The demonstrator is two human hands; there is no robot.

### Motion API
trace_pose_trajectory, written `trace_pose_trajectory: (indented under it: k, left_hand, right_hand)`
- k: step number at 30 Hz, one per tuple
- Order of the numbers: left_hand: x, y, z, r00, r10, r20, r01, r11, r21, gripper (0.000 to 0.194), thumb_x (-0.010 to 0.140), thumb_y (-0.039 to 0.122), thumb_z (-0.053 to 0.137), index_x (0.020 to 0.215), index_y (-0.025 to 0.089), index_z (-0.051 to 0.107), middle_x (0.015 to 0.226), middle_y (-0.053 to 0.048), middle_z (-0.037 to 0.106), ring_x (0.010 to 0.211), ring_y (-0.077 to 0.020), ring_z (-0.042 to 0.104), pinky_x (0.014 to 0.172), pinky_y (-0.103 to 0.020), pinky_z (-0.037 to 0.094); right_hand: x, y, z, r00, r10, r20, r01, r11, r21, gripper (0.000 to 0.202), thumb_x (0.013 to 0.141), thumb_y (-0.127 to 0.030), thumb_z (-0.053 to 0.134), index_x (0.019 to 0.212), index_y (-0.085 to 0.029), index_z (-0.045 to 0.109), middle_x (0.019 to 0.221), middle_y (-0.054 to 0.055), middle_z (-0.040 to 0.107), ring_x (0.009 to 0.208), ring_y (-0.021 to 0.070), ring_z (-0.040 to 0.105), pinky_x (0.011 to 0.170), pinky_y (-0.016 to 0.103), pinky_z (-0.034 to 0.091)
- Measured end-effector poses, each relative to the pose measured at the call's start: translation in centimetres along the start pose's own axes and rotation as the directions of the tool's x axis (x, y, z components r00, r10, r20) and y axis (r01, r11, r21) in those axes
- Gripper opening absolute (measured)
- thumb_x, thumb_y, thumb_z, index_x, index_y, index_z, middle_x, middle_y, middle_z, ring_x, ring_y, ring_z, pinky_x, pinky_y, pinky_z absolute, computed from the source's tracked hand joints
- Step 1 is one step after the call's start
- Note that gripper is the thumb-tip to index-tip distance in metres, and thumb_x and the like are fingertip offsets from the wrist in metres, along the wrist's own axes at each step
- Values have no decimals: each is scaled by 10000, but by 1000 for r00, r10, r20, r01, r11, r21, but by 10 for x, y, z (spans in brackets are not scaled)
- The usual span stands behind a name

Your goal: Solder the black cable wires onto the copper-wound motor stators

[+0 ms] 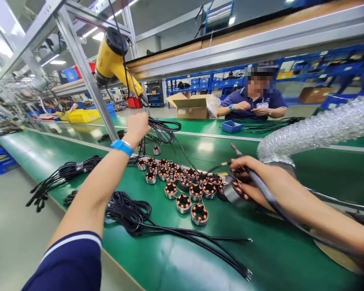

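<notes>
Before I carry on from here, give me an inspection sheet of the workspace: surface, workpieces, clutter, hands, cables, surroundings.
Surface: green worktop, glossy, with light reflections.
Workpieces: copper-wound rings, clustered mid-bench.
Clutter: cardboard box and blue tray on the far side.
Left hand: closed on looped black cable.
Right hand: holds a slim corded tool and, it appears, a tilted ring; partly blurred.
Cables: black coil on the near side of the rings, loose ends reaching right; another bundle farther left.
Surroundings: co-worker opposite; silvery duct at right; yellow device overhead at left.
</notes>
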State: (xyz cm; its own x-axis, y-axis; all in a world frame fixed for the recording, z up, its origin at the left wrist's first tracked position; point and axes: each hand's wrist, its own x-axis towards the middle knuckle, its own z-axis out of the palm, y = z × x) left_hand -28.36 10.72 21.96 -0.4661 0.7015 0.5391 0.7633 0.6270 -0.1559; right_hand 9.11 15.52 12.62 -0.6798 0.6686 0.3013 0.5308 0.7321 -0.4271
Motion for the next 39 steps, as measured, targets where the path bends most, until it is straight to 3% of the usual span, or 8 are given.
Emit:
trace_pose_trajectory:
  k: [7, 11, 14, 20, 25, 29, 33, 39]
  left_hand:
    - [76, 110, 38, 1000, 30, 0, -30, 987, -159, 393, 939, 186, 398, 1290, 39, 499, 1240, -259, 601, 1158, -327, 594, 953, -409, 449]
    - [74, 130, 86, 981, 121, 151, -92, 978, -186, 349, 928, 274, 525, 1226, 98, 568, 1176, -200, 650, 1109, -282, 629, 918, -356, 483]
    - [59, 108, 120, 958, 126, 258, -90, 985, -149, 306, 956, 336, 524, 1168, 133, 610, 1161, -129, 653, 1060, -241, 638, 900, -401, 514]
    - [35, 8, 149, 909, -14, 417, 18, 1000, -5, 339, 937, 348, 576, 1206, 143, 588, 1204, -105, 618, 1044, -230, 624, 884, -448, 535]
    - [1, -46, 151, 817, 17, 576, -11, 1000, -14, 318, 933, 338, 584, 1195, 158, 596, 1198, -95, 619, 1039, -223, 626, 875, -426, 540]
    - [-35, -55, 150, 743, 120, 658, -85, 993, -85, 311, 930, 338, 588, 1190, 168, 600, 1192, -88, 621, 1022, -218, 630, 856, -405, 547]
    - [-61, -51, 153, 724, 112, 681, -113, 993, -43, 341, 928, 329, 593, 1224, 160, 579, 1215, -99, 607, 1038, -225, 624, 865, -426, 545]
    - [-80, -48, 153, 719, 96, 688, -106, 994, -28, 343, 931, 331, 587, 1232, 166, 576, 1237, -103, 597, 1055, -229, 617, 879, -432, 540]
  right_hand:
    - [153, 29, 31, 979, 181, -89, -198, 943, -269, 462, 778, -194, 699, 1208, -159, 534, 951, 85, 681, 915, 244, 649, 793, 314, 497]
    - [200, 62, 69, 916, 377, -137, -401, 874, -275, 346, 939, -331, 592, 1233, -155, 541, 1144, 86, 617, 992, 208, 626, 863, 405, 538]
    - [212, 87, 96, 844, 516, -147, -536, 804, -259, 346, 950, -356, 582, 1230, -154, 552, 1203, 94, 593, 1020, 211, 621, 864, 414, 552]
    - [216, 121, 122, 763, 632, -138, -641, 710, -292, 346, 951, -350, 582, 1238, -159, 549, 1214, 94, 589, 1021, 211, 622, 856, 410, 558]
    - [220, 117, 99, 837, 541, -80, -525, 753, -396, 359, 944, -342, 595, 1229, -129, 552, 1214, 113, 588, 1041, 220, 616, 879, 418, 545]
    - [221, 92, 70, 925, 378, 32, -320, 824, -467, 345, 952, -335, 585, 1220, -120, 556, 1204, 118, 590, 1038, 212, 617, 877, 406, 540]
    - [207, 54, 53, 954, 252, 164, -135, 846, -516, 299, 946, -353, 588, 1146, -131, 591, 1118, 85, 624, 975, 193, 631, 846, 388, 546]
    - [116, 14, 40, 965, 23, 260, 114, 859, -499, 278, 857, -318, 656, 1111, -233, 579, 907, 116, 675, 922, 302, 656, 773, 399, 513]
